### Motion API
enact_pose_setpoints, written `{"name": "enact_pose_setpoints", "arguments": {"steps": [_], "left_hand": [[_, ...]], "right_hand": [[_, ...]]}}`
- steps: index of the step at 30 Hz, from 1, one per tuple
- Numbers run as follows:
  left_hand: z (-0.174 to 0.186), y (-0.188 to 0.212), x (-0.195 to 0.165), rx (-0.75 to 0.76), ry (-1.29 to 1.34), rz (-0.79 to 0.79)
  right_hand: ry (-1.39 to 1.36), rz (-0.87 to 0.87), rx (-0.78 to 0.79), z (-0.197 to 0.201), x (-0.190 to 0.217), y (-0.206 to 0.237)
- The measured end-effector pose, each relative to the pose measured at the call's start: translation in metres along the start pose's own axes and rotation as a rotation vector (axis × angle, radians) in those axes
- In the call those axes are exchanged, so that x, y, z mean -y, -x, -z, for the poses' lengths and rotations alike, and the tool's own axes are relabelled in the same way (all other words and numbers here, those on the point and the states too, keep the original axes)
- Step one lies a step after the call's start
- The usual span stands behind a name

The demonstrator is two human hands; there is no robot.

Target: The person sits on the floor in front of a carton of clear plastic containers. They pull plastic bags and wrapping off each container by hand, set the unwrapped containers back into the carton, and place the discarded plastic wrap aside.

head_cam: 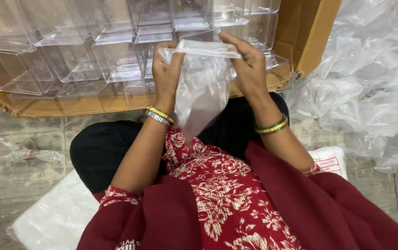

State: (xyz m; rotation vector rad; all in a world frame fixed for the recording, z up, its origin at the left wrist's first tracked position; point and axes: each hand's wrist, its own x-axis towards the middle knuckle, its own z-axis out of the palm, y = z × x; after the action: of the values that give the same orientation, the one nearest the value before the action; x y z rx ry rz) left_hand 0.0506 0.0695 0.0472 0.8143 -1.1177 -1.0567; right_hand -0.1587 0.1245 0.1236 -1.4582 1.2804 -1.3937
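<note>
A small clear plastic bag (202,90) hangs between both hands in front of me. My left hand (165,74) pinches its upper left corner and my right hand (249,65) pinches its upper right edge, stretching the mouth apart. The bag dangles down toward my lap and looks empty. Bangles circle both wrists. Just beyond my hands lies a cardboard box (308,32) filled with several clear plastic containers (74,60).
A heap of crumpled clear plastic bags (370,88) fills the right side. A flat stack of white bags (53,217) rests on the floor at lower left, another packet (331,162) sits by my right elbow. A scrap of plastic (27,153) lies on the tiled floor.
</note>
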Motion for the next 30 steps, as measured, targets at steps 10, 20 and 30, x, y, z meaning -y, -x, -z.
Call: {"name": "enact_pose_setpoints", "arguments": {"steps": [10, 20, 30], "left_hand": [[-0.029, 0.037, -0.117, 0.322, -0.03, 0.331], [-0.047, 0.05, -0.093, 0.432, -0.362, 0.291], [-0.029, 0.046, -0.085, 0.286, -0.343, -0.044]], "right_hand": [[-0.636, -0.141, 0.229, 0.011, 0.021, 0.035], [-0.709, -0.27, 0.452, 0.006, 0.012, 0.114], [-0.115, 0.017, -1.117, 0.265, -0.088, 0.129]]}}
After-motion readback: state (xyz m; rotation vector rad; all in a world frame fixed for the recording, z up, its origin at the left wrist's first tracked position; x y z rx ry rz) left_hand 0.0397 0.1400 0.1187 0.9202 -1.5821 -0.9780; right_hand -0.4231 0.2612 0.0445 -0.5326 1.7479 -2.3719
